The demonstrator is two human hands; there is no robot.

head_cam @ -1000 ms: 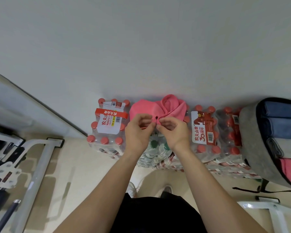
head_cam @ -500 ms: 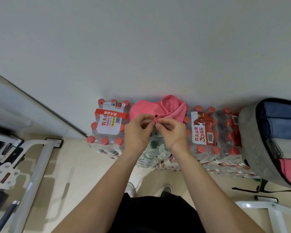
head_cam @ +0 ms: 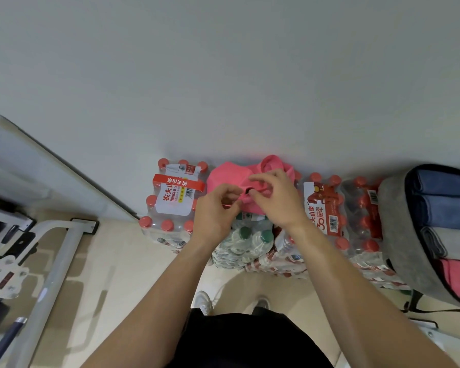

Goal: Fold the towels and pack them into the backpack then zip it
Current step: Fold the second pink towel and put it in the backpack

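A crumpled pink towel (head_cam: 227, 176) lies on top of stacked water-bottle packs against the wall. My left hand (head_cam: 215, 211) pinches its near edge with curled fingers. My right hand (head_cam: 275, 197) sits just beside it, thumb and forefinger pinching the same bunched edge, the other fingers lifted. The grey backpack (head_cam: 398, 235) stands open at the right edge, with folded blue, grey and pink towels (head_cam: 446, 208) stacked inside.
Shrink-wrapped packs of red-capped bottles (head_cam: 174, 200) flank the towel on both sides, with green-capped ones (head_cam: 250, 236) below my hands. A white metal frame (head_cam: 56, 251) stands on the floor at left. My shoes (head_cam: 203, 301) show below.
My right hand has shifted up and to the right along the towel edge, its fingers spreading. The towel's right fold is now more covered by that hand.
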